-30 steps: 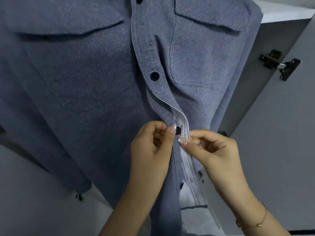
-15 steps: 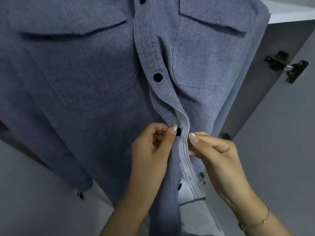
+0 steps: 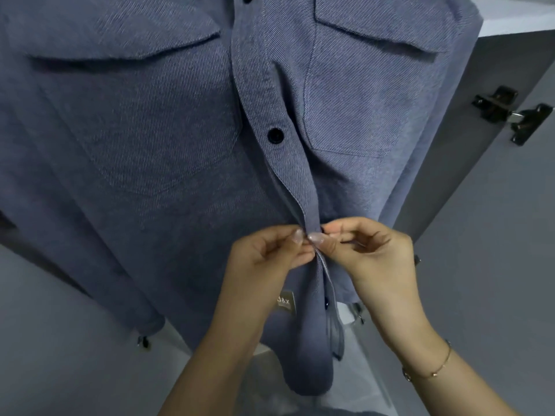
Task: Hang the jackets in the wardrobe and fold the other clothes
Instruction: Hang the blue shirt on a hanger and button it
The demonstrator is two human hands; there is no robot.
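A blue-grey jacket with two flap chest pockets hangs in front of me and fills most of the head view. One dark button on its front placket is fastened. Just below it, my left hand and my right hand meet at the placket, thumbs touching. Both pinch the two front edges together. The button between my fingertips is hidden. Lower down the front edges hang apart, with another dark button showing.
A grey wardrobe door stands open on the right, with a dark hinge near its top. A white shelf edge shows at the upper right. The jacket's left sleeve cuff hangs at the lower left.
My right hand has pulled the striped inner edge across to my left hand. The gap in the placket has closed and the dark button has gone out of sight under my fingertips.
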